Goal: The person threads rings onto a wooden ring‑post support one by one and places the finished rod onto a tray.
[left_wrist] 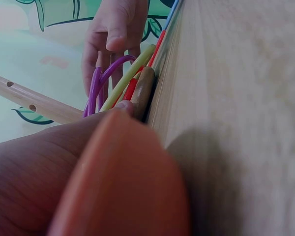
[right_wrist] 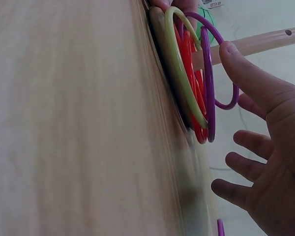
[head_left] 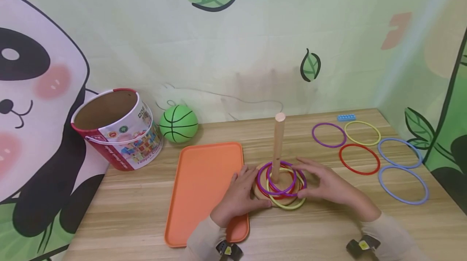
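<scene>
Table; hands half-hiding rings

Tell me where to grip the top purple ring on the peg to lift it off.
Pinch the purple ring at its right edge, coming from the right hand side. It lies tilted on the other rings around the upright peg, so fingers can slip under, then lift straight up.

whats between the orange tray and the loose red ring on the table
In the head view, the wooden peg stand with its stacked rings and both hands, left and right.
</scene>
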The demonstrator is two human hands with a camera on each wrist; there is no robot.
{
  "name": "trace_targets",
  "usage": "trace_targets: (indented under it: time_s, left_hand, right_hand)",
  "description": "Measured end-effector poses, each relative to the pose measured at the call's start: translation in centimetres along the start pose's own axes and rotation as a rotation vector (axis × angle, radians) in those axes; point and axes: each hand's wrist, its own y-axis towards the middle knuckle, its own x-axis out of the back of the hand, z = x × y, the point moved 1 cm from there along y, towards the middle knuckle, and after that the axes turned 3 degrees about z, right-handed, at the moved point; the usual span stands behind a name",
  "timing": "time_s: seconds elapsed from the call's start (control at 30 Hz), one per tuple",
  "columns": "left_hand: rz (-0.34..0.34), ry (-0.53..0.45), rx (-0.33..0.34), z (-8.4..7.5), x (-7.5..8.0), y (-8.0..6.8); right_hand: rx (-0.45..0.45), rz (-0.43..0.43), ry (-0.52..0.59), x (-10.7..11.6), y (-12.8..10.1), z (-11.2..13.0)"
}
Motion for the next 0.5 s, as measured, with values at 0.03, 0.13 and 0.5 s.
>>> trace_targets:
  time_s: [0.03,0.13,0.5]
  left_hand:
    - [-0.001,-0.002,-0.001,0.0,0.0,0.0]
    - [-0.002,-0.001,-0.002,0.0,0.0,0.0]
    - [-0.001,0.004,-0.005,0.0,0.0,0.0]
  right_hand:
    - [-0.001,-0.003,0.002,0.1,-0.1,0.0]
    - [-0.013,-0.011,0.003,0.3,-0.2,0.0]
    - [-0.043,-0.028,-0.025,1.3,-1.3,-0.9]
